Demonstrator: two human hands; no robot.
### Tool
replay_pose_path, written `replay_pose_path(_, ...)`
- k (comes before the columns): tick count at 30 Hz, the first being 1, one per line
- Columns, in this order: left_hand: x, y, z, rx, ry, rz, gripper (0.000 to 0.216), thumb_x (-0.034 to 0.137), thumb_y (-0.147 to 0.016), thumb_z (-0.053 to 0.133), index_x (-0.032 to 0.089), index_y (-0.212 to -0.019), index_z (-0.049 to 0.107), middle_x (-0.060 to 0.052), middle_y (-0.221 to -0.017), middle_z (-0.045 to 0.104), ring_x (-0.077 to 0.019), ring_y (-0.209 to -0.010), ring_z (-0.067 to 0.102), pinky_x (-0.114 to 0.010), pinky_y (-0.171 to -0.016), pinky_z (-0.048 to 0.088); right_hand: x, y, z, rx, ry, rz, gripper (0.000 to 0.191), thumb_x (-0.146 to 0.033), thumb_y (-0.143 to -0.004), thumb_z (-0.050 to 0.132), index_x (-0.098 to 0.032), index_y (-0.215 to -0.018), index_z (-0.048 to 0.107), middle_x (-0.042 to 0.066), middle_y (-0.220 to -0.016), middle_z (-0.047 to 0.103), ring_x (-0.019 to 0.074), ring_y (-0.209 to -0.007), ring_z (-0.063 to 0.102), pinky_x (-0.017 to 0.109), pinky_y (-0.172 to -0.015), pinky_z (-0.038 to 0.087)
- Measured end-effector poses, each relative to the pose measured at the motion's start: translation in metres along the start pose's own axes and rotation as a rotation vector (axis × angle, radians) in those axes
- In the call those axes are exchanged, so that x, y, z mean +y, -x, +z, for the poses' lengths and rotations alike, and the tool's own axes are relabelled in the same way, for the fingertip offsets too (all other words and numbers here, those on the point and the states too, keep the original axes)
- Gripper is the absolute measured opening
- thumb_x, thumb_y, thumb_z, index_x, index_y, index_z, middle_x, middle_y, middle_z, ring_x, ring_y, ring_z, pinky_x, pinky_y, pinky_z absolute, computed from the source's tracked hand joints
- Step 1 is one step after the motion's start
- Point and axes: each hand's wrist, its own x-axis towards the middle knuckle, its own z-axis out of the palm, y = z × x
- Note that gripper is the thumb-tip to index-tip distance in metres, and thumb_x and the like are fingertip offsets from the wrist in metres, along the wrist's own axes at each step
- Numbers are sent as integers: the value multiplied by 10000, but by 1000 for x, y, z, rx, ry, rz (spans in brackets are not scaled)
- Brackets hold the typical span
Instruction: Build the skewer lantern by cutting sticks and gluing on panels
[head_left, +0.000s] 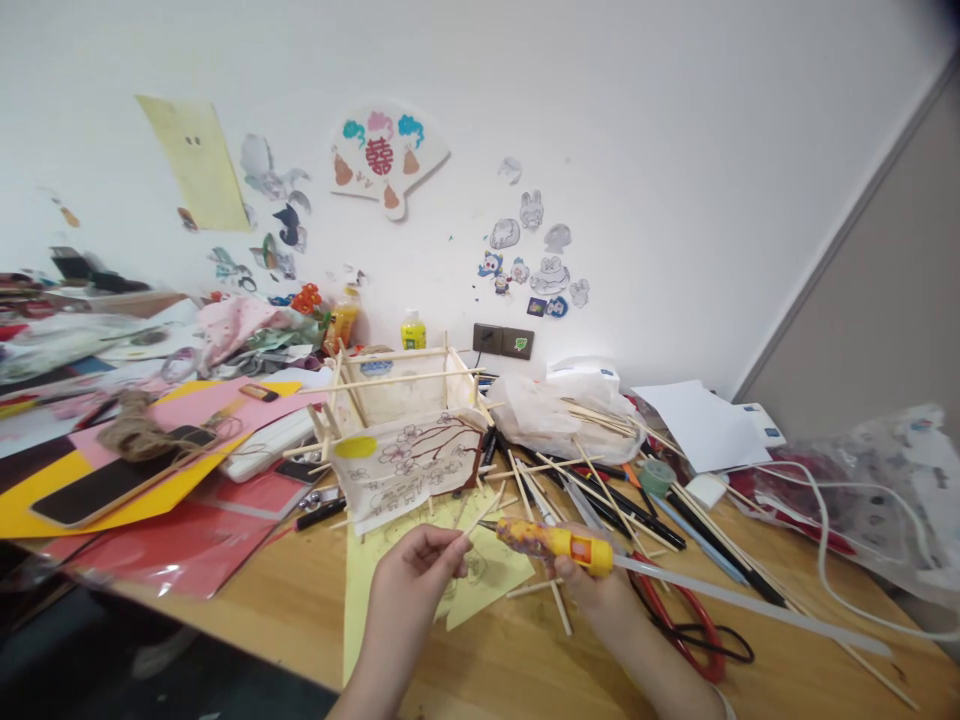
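Observation:
My left hand (416,580) is closed, thumb and forefinger pinching what looks like a thin wooden stick (475,520). My right hand (600,597) is wrapped round a yellow hot glue gun (551,542), whose dark nozzle points left, close to the pinched fingers. A long translucent glue stick (750,592) sticks out of the gun's back end. Just beyond both hands stands a box-shaped frame of wooden sticks (390,380). Its front carries a white panel (409,462) drawn with blossoms on a branch and a yellow circle. Yellow paper (495,572) with sketches lies beneath the hands.
Loose sticks and pens (600,490) clutter the right side, near red-handled scissors (694,620) and a white cable (821,510). At left lie a phone (124,478), twine (135,425) and coloured paper (172,560). A wall socket (502,341) is behind the frame.

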Motion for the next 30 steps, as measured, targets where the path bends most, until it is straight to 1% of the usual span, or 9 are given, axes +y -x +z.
replay_pose_path(3, 0, 1, 0, -5, -17, 2, 287, 440, -608, 690, 163, -640, 622, 8, -501, 606, -131, -511, 548, -222, -507, 425, 3, 1, 0, 9, 26, -3, 371, -541, -775, 570, -194, -677, 657, 18, -609, 590, 159, -548, 541, 264, -516, 469)
replay_pose_path(9, 2, 2, 1, 12, -23, 27, 271, 432, -622, 688, 167, -641, 632, 5, -522, 622, -140, -537, 585, -230, -539, 463, 5, 2, 0, 3, 38, -1, 385, -561, -770, 562, -197, -690, 658, 21, -594, 588, 163, -539, 539, 272, -514, 476)
replay_pose_path(14, 1, 1, 2, 0, 5, 15, 253, 406, -620, 699, 164, -641, 629, 12, -505, 615, -127, -521, 568, -214, -518, 443, 11, 3, -1, -3, 18, 9, 363, -546, -775, 570, -199, -713, 657, 18, -622, 592, 158, -541, 533, 270, -517, 474)
replay_pose_path(18, 0, 0, 2, -7, 10, 25, 257, 409, -624, 696, 162, -644, 628, 8, -510, 616, -133, -529, 569, -222, -528, 448, 16, 4, -2, 10, 50, 17, 363, -538, -786, 562, -195, -723, 662, 22, -636, 598, 162, -564, 542, 271, -540, 481)
replay_pose_path(25, 1, 4, 1, 17, -27, 40, 248, 411, -650, 676, 168, -655, 632, 6, -525, 625, -139, -539, 577, -225, -534, 447, 5, 1, -1, 39, 57, 12, 381, -548, -779, 560, -187, -754, 679, 29, -622, 631, 163, -529, 559, 269, -513, 492)
replay_pose_path(30, 0, 3, 1, 7, -7, 38, 254, 416, -638, 679, 167, -651, 630, 3, -512, 617, -136, -522, 563, -229, -526, 445, -5, -1, 2, 78, 25, 40, 402, -591, -746, 573, -206, -780, 687, 38, -643, 677, 182, -543, 610, 292, -548, 540)
